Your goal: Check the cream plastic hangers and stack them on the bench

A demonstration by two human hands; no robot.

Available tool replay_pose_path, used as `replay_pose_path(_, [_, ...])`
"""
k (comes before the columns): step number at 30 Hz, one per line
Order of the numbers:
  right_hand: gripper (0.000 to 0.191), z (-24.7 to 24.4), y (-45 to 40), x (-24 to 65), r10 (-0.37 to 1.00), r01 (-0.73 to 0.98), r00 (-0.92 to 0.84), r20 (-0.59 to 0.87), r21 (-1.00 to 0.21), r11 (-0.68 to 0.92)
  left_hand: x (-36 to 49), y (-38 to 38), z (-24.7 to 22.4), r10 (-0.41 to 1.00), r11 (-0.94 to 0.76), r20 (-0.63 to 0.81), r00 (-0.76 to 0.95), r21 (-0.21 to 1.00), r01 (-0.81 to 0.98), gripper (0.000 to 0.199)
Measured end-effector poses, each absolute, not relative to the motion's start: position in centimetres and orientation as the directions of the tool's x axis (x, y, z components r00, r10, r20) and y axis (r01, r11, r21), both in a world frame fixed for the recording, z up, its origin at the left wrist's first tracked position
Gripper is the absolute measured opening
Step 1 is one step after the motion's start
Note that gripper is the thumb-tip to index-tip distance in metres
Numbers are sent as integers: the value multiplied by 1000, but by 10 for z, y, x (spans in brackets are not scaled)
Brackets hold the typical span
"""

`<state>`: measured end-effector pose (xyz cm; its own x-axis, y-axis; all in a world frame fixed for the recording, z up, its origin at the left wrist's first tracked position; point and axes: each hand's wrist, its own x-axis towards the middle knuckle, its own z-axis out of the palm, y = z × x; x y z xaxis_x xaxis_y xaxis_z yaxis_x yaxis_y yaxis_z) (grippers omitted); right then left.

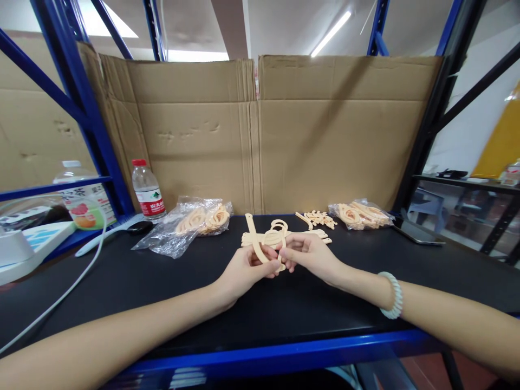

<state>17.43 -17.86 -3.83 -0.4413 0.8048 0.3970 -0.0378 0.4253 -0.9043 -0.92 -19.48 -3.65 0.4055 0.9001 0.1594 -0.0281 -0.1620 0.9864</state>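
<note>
Above the black tabletop, my left hand [248,269] pinches a long, curved, pale wooden strip [252,233] near its lower end; the strip tilts up and to the left. My right hand [307,253] is closed on a smaller curved wooden piece [283,244], right beside the strip. The fingertips of both hands nearly meet, and the lower ends of the two pieces are partly hidden by them. Just behind the hands lie stacked flat wooden pieces [320,234] and wooden rings [279,224].
Small wooden pieces [320,219] lie at the back, between a left plastic bag [199,219] and a right plastic bag [361,214] of wooden parts. A red-capped bottle [148,192], a white cable [87,271] and a phone [418,233] are farther out. Cardboard [325,130] stands behind.
</note>
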Motion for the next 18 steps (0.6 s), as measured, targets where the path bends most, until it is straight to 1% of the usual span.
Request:
replay_pose_path(2, [28, -32, -163, 188, 785, 60, -397, 477, -839, 540, -10, -193, -38, 914, -145, 148, 378, 989, -35, 28])
replay_pose_path(3, [27, -28, -151, 198, 755, 152, -378, 536, -768, 622, -11, -192, -39, 920, -132, 138, 366, 990, -41, 27])
replay_pose_path(4, [23, -25, -139, 211, 702, 292, -368, 610, -641, 710, -11, -192, -39, 925, -117, 126, 358, 992, -47, 27])
replay_pose_path(5, [18, -23, -125, 224, 636, 440, -410, 654, -469, 766, -12, -191, -40, 929, -103, 115, 352, 993, -53, 28])
replay_pose_path(6, [16, -22, -111, 238, 581, 543, -490, 650, -293, 787, -12, -191, -40, 931, -90, 105, 349, 994, -59, 28])
replay_pose_path(7, [16, -22, -98, 252, 562, 619, -547, 620, -153, 771, -12, -191, -40, 933, -81, 99, 347, 995, -64, 28])
replay_pose_path(8, [19, -23, -85, 264, 572, 669, -586, 574, -56, 741, -12, -191, -39, 933, -75, 94, 348, 995, -68, 29])
replay_pose_path(9, [23, -24, -75, 274, 588, 699, -608, 533, 6, 716, -12, -191, -39, 932, -70, 91, 350, 995, -71, 30])
replay_pose_path(10, [26, -27, -66, 282, 597, 709, -626, 502, 49, 703, -12, -191, -38, 932, -67, 89, 352, 995, -73, 30])
replay_pose_path(12, [32, -32, -54, 291, 608, 712, -649, 457, 84, 697, -11, -191, -37, 930, -66, 89, 356, 995, -75, 31])
replay_pose_path(18, [33, -40, -45, 292, 610, 694, -685, 398, 101, 713, -10, -191, -37, 932, -62, 85, 353, 995, -74, 31])
